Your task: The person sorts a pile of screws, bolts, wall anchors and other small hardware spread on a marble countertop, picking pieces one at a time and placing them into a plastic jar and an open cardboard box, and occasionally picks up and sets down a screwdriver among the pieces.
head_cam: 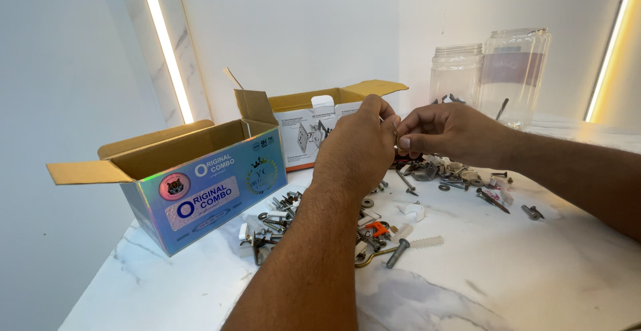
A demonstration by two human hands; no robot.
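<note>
A home work corner is suggested: mixed metal screws and washers [374, 227] are scattered on a white marble-patterned table [507, 277], flanked by plain white walls [60, 71].

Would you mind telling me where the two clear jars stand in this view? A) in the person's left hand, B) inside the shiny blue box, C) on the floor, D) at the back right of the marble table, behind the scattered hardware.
D: both clear jars stand upright at the back right of the marble table, behind the scattered hardware and past the right hand.
</note>
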